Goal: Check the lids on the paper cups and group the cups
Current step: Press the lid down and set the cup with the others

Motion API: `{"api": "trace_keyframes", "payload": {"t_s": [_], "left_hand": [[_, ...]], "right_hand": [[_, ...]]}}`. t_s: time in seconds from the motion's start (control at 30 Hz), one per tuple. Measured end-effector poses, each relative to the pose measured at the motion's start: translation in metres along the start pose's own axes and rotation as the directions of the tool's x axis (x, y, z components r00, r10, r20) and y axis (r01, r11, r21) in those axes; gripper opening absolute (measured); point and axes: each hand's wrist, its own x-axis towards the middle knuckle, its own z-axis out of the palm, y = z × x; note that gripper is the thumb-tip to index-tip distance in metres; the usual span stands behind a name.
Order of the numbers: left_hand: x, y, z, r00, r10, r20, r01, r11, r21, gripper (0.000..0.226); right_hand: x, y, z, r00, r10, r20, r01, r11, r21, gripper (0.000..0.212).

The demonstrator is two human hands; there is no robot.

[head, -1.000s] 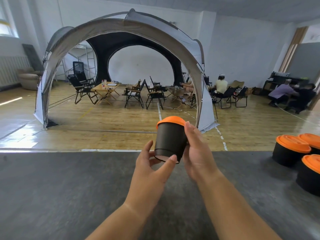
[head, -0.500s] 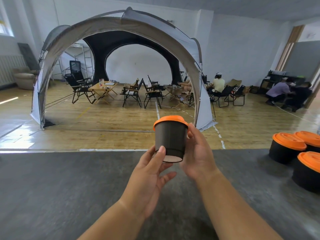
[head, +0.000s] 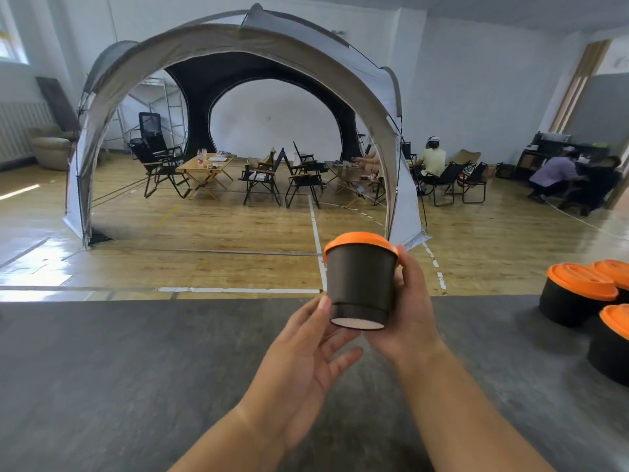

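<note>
A black paper cup (head: 360, 284) with an orange lid (head: 360, 242) is held upright in the air above the grey table (head: 136, 369), its pale bottom facing me. My right hand (head: 408, 308) wraps around its right side and back. My left hand (head: 306, 352) is below and to its left, fingers spread, thumb tip touching the cup's lower left edge. Three more black cups with orange lids stand together at the right edge: one (head: 575, 294), one behind it (head: 616, 272) and one nearer, cut off by the frame (head: 612, 345).
The table's far edge runs across the middle of the view. Beyond it lies a wooden floor with a large arched tent (head: 238, 46), folding chairs and small tables. People sit far off at the right.
The cup has gone from tilted to upright and shifted slightly right. My left thumb has slid from the cup's front to its lower left edge, and my fingers have spread apart.
</note>
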Motion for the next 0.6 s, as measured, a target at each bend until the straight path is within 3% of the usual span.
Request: {"api": "trace_keyframes", "payload": {"t_s": [0.07,0.13,0.3,0.43,0.53,0.6], "left_hand": [[0.000,-0.001,0.001,1.000,0.018,0.008,-0.017,1.000,-0.010,0.048],[0.000,-0.001,0.001,0.998,0.058,-0.006,-0.058,0.998,-0.008,0.051],[0.001,0.003,0.000,0.966,0.234,-0.113,-0.211,0.960,0.183,0.052],[-0.007,0.012,0.005,0.874,0.475,-0.100,-0.345,0.753,0.561,0.040],[-0.019,0.023,0.012,0.818,0.574,-0.046,-0.381,0.599,0.704,0.040],[-0.032,0.034,0.021,0.831,0.554,-0.039,-0.399,0.644,0.653,0.046]], "right_hand": [[0.002,0.004,-0.002,0.999,0.043,-0.028,-0.043,0.999,-0.004,0.065],[0.003,0.005,-0.003,0.999,0.049,-0.008,-0.049,0.999,-0.013,0.060],[0.005,0.001,0.004,0.996,-0.091,0.001,0.090,0.975,-0.203,0.049],[-0.002,-0.005,0.021,0.980,-0.193,0.041,0.194,0.900,-0.391,0.062],[-0.017,-0.018,0.040,0.966,-0.243,0.093,0.256,0.834,-0.488,0.044],[-0.027,-0.030,0.055,0.964,-0.253,0.087,0.265,0.863,-0.431,0.047]]}}
